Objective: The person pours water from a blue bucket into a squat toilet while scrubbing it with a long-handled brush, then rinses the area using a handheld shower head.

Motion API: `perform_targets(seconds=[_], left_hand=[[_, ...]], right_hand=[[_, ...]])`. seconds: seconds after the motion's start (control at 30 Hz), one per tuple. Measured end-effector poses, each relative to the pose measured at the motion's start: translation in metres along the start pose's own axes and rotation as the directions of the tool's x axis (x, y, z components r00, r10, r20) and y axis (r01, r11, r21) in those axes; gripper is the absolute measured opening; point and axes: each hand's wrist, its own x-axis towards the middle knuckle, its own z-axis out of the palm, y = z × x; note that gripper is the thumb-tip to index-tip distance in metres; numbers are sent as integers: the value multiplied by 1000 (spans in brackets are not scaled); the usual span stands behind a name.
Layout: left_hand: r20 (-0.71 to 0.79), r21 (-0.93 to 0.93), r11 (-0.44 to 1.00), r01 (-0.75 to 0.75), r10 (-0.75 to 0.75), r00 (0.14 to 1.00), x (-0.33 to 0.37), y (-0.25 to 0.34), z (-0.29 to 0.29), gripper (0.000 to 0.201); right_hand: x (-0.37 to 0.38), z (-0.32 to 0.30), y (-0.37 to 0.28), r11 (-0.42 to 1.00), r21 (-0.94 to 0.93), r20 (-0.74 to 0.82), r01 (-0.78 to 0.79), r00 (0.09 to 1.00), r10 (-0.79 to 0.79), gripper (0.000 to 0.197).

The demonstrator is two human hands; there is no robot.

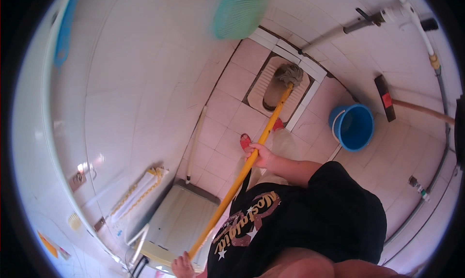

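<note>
A mop with a long yellow handle point(236, 186) slants across the view, and its grey string head point(290, 74) rests at the edge of the squat toilet's bowl. Around the middle of the handle, the fingers of my right hand point(260, 155) are closed. At the handle's top end, low on the left, my left hand point(183, 266) is closed on it, partly cut off by the lower edge. The beige squat toilet point(255, 96) has a ribbed footrest and is set in the pink tiled floor. My feet in red slippers point(245, 141) stand just before it.
A blue bucket point(356, 127) stands to the right, near a brush with a wooden handle point(385, 98). A green mesh basket point(240, 12) hangs at the far wall. Grey pipes point(356, 27) run along the right. A washing machine point(186, 215) is at lower left.
</note>
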Motion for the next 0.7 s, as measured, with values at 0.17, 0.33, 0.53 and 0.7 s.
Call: perform_targets(seconds=[0.17, 0.33, 0.53, 0.7], left_hand=[[67, -23, 948, 318, -316, 946, -45, -47, 52, 38], [-121, 5, 901, 433, -429, 895, -43, -81, 68, 30], [-237, 3, 908, 419, -406, 882, -56, -116, 78, 32], [-306, 11, 926, 377, -356, 883, -73, -138, 94, 33]], right_hand=[[-1, 35, 46, 991, -98, -126, 89, 987, -101, 23], [-8, 51, 78, 983, -138, -96, 118, 987, -131, 24], [-7, 74, 122, 968, -188, -178, 167, 963, -201, 24], [-5, 73, 146, 966, -169, -180, 195, 958, -225, 24]])
